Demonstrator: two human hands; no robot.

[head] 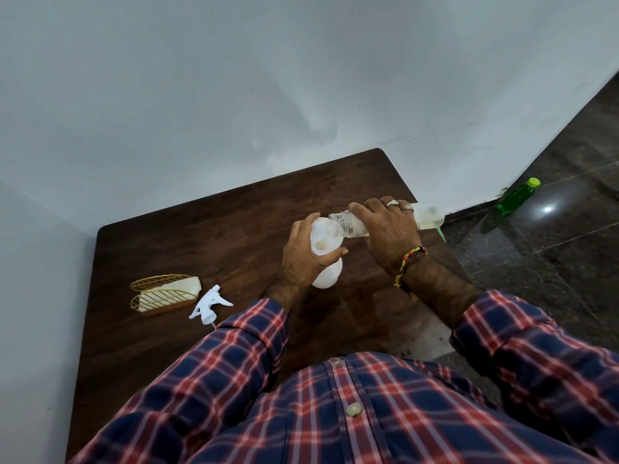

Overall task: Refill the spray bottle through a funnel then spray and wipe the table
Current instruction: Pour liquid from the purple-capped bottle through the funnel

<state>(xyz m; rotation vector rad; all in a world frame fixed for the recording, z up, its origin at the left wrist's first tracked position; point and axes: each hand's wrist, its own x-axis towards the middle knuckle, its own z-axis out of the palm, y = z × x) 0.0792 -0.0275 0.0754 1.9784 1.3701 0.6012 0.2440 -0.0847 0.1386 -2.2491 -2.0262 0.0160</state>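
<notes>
On table (174, 242): two bottles (326, 274) (425, 217), one funnel (323, 236).

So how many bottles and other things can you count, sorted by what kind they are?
Bottles: 3, the white plastic spray bottle, the clear plastic refill bottle and the green plastic bottle with a yellow-green cap on the floor
White funnel: 1
White trigger spray head: 1
Gold wire napkin holder: 1
Total: 6
</notes>
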